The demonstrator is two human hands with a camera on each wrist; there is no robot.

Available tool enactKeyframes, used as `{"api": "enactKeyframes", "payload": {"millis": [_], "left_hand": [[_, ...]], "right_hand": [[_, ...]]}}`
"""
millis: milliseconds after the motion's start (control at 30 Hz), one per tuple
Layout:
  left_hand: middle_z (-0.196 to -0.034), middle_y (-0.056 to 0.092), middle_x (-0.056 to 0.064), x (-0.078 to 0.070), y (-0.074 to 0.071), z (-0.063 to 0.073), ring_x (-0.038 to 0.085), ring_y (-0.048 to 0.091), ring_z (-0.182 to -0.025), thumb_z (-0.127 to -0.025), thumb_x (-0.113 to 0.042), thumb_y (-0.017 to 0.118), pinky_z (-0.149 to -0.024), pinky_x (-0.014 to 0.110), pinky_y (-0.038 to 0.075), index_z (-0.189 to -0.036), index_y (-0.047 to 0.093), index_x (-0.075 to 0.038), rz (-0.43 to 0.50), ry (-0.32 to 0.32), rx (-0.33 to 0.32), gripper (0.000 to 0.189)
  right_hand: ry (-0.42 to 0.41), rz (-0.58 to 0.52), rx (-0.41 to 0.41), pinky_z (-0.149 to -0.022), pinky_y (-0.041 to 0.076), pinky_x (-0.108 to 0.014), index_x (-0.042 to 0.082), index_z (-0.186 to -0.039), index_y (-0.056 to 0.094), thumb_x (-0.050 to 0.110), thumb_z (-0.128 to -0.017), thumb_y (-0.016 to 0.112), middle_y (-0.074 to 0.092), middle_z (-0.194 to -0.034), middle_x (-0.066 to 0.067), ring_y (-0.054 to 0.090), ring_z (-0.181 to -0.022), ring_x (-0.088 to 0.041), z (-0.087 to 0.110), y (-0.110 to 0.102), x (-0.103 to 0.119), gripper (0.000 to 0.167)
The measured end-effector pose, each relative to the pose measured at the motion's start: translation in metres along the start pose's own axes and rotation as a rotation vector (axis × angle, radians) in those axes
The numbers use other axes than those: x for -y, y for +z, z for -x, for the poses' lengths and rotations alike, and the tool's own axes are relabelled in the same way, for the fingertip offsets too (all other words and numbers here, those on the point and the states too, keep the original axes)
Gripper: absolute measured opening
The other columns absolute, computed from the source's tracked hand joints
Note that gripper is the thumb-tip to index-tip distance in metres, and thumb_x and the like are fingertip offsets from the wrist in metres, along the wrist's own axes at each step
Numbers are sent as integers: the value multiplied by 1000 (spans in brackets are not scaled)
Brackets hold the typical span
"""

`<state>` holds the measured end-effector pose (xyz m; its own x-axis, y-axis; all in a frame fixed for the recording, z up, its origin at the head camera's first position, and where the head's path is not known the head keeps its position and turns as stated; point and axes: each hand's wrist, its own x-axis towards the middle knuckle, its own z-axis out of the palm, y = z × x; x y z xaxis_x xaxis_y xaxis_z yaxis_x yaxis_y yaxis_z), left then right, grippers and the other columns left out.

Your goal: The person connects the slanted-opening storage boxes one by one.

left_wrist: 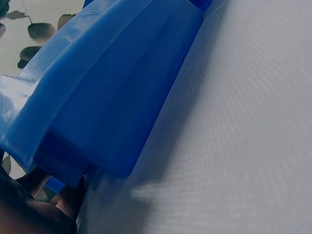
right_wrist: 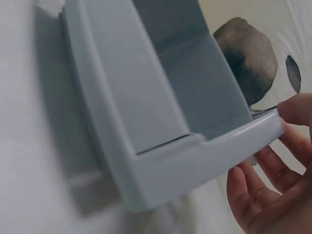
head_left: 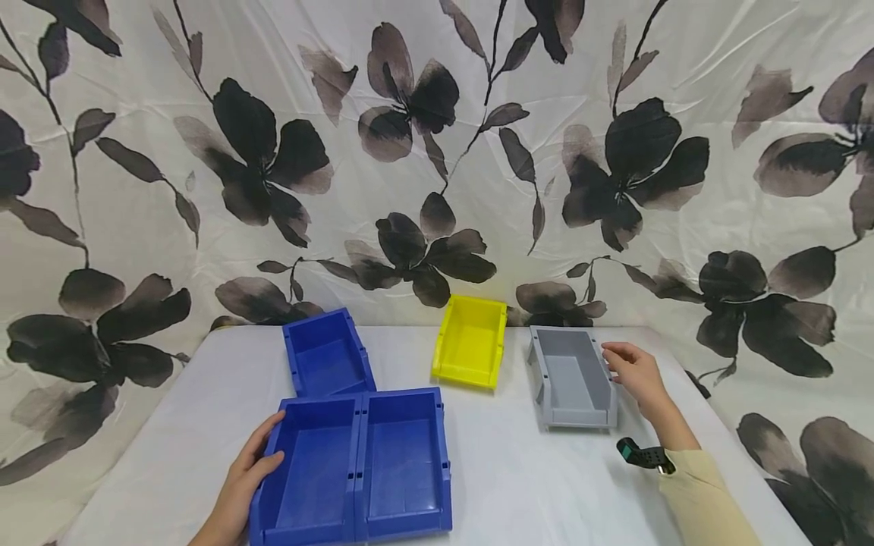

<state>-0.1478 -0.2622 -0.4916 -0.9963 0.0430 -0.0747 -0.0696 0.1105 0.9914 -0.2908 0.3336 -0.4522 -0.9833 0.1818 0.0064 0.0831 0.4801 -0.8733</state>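
Note:
Two blue storage bins [head_left: 403, 470] sit side by side at the front left, their neighbouring walls meeting. My left hand [head_left: 235, 485] grips the outer side of the left blue bin [head_left: 317, 470], thumb on its rim. In the left wrist view, that bin's wall [left_wrist: 112, 92] fills the upper left and hides part of the hand [left_wrist: 44, 204]. At the right, my right hand [head_left: 638, 375] holds the right side of a grey storage bin [head_left: 576, 418]. The right wrist view shows the thumb and fingers [right_wrist: 273, 190] at the edge of the grey bin [right_wrist: 165, 170].
Behind the pair stands a third blue bin [head_left: 328, 364], turned at an angle. A yellow bin [head_left: 471, 345] is at the back middle, left of the grey one. All stand on a white-covered table [head_left: 505, 485] before a floral cloth backdrop [head_left: 519, 182].

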Motion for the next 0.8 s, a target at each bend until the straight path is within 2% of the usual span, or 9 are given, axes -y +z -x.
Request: {"api": "enactKeyframes", "payload": {"millis": [133,300,433,533,633,700,800], "left_hand": [[-157,10,22,1,1,1,46,24,-135,-104,-25,43,-91,55,41,-154,21,-23,-3,-2,-6,55],[-157,11,21,1,0,0,45,23,-135,-104,-25,43,-93,56,39,-154,22,-23,-15,8,-4,55],[-157,10,21,2,0,1,44,22,-136,-104,-25,43,-94,55,38,-154,22,-22,-24,21,-4,54],[-158,10,21,2,0,1,44,21,-136,-104,-24,43,-95,55,37,-154,23,-22,-26,28,-4,55],[-158,10,21,2,0,1,45,21,-136,-104,-25,43,-95,56,37,-154,23,-21,-25,30,-5,55],[-158,10,21,3,0,1,45,21,-136,-104,-25,43,-95,55,38,-154,23,-21,-24,27,-8,55],[-157,12,21,2,-1,1,44,23,-136,-104,-25,44,-94,54,39,-154,23,-21,-26,24,-15,55]], "right_hand": [[46,-37,10,-77,45,-25,4,-140,48,39,-100,51,53,-126,-13,51,-101,-16,3,6,-9,53],[71,-109,-34,-77,43,-20,6,-142,46,36,-96,60,61,-106,1,54,-93,-7,4,14,-15,57],[102,-186,-39,-77,43,-22,9,-147,42,28,-95,64,61,-91,9,55,-91,-12,2,17,-15,60],[132,-238,-7,-79,43,-28,11,-150,36,16,-94,60,58,-88,6,51,-92,-18,0,19,-13,61],[150,-255,4,-80,42,-32,11,-151,33,8,-89,53,57,-98,-5,47,-95,-22,-1,22,-10,65],[169,-263,-5,-82,41,-35,12,-152,32,7,-86,51,55,-111,-14,45,-99,-25,-1,25,-9,68],[210,-301,-26,-86,39,-38,13,-152,32,6,-86,50,47,-134,-20,43,-107,-27,0,29,-6,69]]}}
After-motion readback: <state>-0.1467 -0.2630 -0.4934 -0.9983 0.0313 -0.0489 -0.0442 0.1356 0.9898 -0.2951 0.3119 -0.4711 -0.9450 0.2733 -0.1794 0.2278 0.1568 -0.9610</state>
